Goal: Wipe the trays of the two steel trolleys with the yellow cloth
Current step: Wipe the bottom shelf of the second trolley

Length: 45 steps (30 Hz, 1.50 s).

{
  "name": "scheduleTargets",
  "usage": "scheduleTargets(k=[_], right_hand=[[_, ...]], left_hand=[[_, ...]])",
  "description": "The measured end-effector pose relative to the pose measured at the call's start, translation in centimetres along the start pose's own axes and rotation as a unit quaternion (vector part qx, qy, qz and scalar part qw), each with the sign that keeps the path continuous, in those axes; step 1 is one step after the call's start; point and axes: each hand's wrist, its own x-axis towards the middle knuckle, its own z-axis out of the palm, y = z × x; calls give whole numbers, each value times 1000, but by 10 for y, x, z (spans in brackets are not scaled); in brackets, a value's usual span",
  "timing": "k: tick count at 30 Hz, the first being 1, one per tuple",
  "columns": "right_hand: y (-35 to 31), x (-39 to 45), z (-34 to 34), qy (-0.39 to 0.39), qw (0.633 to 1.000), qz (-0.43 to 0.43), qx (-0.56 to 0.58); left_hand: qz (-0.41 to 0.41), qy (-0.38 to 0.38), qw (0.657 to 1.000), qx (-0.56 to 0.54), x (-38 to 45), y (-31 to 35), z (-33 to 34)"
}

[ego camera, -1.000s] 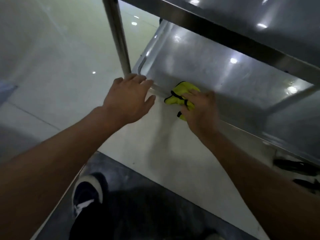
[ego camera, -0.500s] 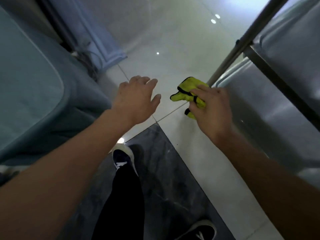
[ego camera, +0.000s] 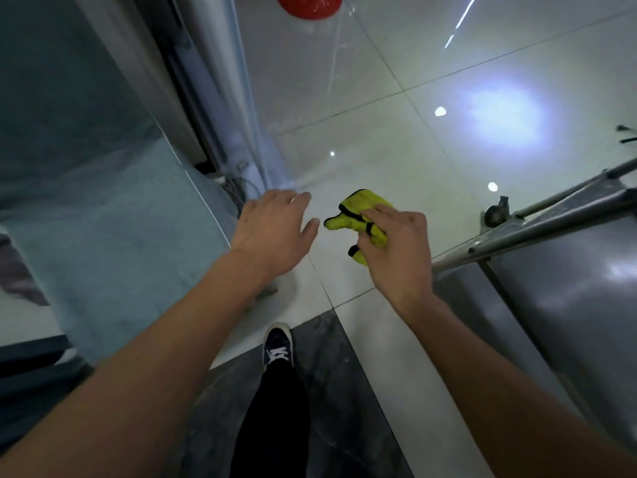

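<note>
My right hand (ego camera: 396,253) grips the crumpled yellow cloth (ego camera: 358,215) with black trim, held in the air above the pale floor tiles. My left hand (ego camera: 272,232) hovers just left of the cloth, fingers relaxed and spread, holding nothing. A steel trolley (ego camera: 551,270) stands at the right edge of the view; its tray rim, a post and a caster wheel (ego camera: 494,213) show. Neither hand touches the trolley. Only one trolley is in view.
A teal-covered piece of furniture (ego camera: 103,236) fills the left side, with cables and a pale curtain (ego camera: 220,98) behind it. A red round object (ego camera: 308,5) lies on the floor far ahead. My dark trouser leg and shoe (ego camera: 277,350) stand on a dark floor strip.
The view has swung left, away from the trolley's lower tray. My right hand has lifted the cloth off the tray rim, and my left hand has left the tray corner. Both now hang over the floor.
</note>
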Motion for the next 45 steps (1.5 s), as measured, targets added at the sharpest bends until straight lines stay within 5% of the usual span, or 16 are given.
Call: scheduleTargets(k=[6,15,25,45], right_hand=[[-75,56,-61,-40,996,47,65],[-113,105,-156,80,989,122,25],[-83,197,-216,156,965,204,55],[67,433,-326,194,940,276,56]], left_hand=[[24,-25,999,-30,36,-22,-101],[90,-45,994,-33,98,-3,-206],[172,-40,984,24,226,82,-265],[233,-100,966,48,535,241,-276]])
